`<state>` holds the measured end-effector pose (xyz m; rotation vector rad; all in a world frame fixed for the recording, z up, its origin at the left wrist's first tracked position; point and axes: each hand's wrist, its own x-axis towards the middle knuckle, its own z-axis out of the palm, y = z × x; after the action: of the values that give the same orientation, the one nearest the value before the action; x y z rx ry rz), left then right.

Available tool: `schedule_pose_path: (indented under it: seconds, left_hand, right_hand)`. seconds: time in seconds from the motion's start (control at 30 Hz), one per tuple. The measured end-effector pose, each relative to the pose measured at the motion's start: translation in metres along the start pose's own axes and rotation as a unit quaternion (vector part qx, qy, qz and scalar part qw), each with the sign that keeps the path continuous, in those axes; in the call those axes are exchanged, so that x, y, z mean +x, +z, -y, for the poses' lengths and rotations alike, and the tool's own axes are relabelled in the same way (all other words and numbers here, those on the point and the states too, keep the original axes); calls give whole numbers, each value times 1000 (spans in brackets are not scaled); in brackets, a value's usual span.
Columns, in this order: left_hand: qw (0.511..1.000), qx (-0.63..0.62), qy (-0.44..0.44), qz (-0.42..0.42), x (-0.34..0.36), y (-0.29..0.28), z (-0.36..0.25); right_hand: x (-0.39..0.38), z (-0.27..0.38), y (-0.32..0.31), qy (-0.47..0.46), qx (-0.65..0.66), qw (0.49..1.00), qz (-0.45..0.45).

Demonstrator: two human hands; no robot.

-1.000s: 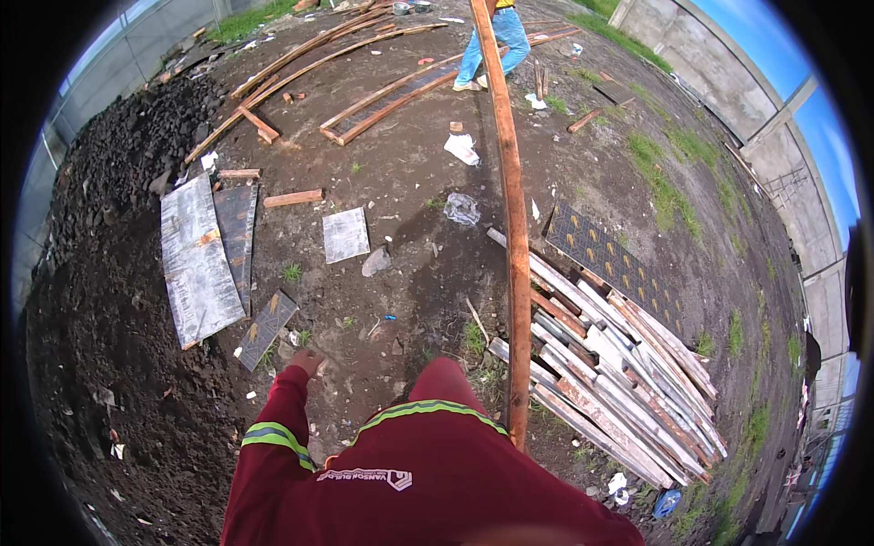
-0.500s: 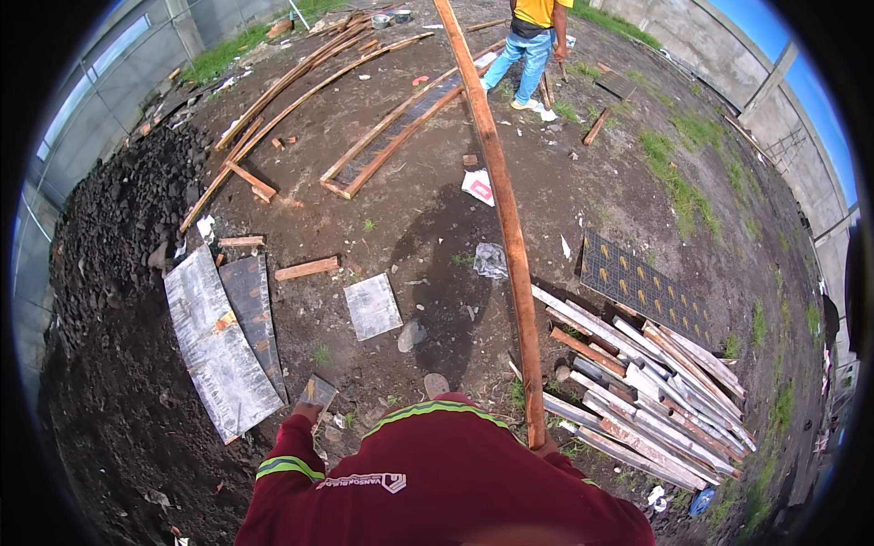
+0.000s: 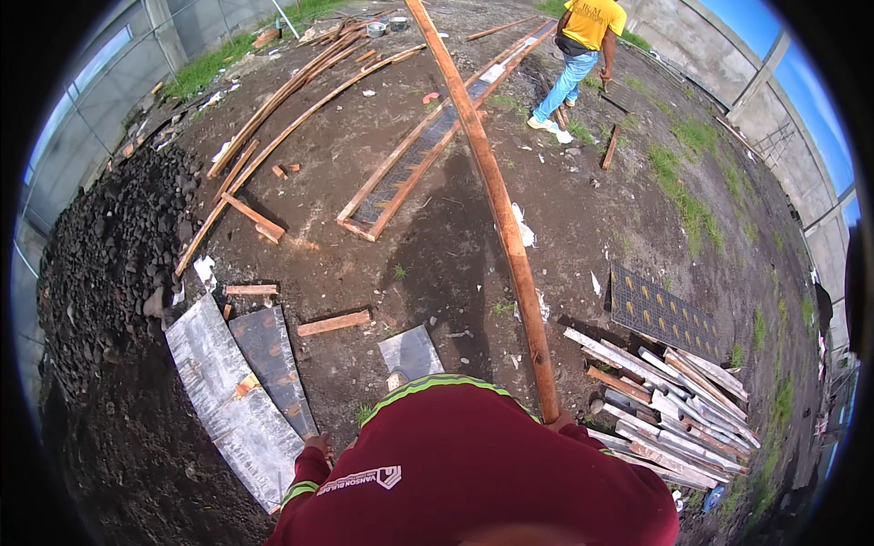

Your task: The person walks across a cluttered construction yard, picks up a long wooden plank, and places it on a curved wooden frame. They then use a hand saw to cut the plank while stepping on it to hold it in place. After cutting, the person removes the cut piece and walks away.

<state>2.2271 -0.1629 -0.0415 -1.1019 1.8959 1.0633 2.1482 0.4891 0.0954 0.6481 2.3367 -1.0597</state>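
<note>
A long reddish-brown wooden beam (image 3: 499,202) rises from my right side and slants up and away past the top edge. My right hand (image 3: 563,420) is closed round its lower end, partly hidden by my sleeve. Low at my left side hangs my left hand (image 3: 320,444), beside the bottom end of a dark panel (image 3: 271,359). Its fingers are too small and blurred to read. Against that dark panel lies a larger grey-white sheet (image 3: 228,382). Just ahead of my body, a square grey board (image 3: 411,353) lies on the dirt, with my foot at its edge.
A person in a yellow shirt (image 3: 583,55) walks far right. A long wooden-edged panel (image 3: 401,173) lies ahead. Stacked metal and wood lengths (image 3: 674,409) and a black patterned panel (image 3: 663,311) are at right. Curved boards (image 3: 291,100) and dark rubble (image 3: 109,246) lie left.
My view has moved forward, and the square board now sits close to my body. The beam stays in my right hand. The person in yellow has stepped to the right.
</note>
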Motion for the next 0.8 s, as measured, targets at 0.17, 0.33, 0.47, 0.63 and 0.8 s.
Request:
schedule_pose_path:
  seconds: [0.17, 0.33, 0.47, 0.63, 0.8]
  left_hand:
    - [991, -87, 44, -92, 29, -127, -142]
    - [975, -110, 128, -147, 71, -226, -258]
    - [951, -111, 240, -162, 120, -301, -363]
    - [893, -74, 380, -229, 174, -383, -546]
    - [904, -77, 395, -145, 170, -419, -701]
  right_hand:
    - [36, 85, 42, -24, 61, 998, 22]
    - [83, 170, 76, 13, 104, 994, 44]
    - [148, 201, 108, -20, 124, 989, 78]
    - [233, 275, 140, -46, 85, 994, 56]
    - [293, 426, 143, -22, -18, 996, 79]
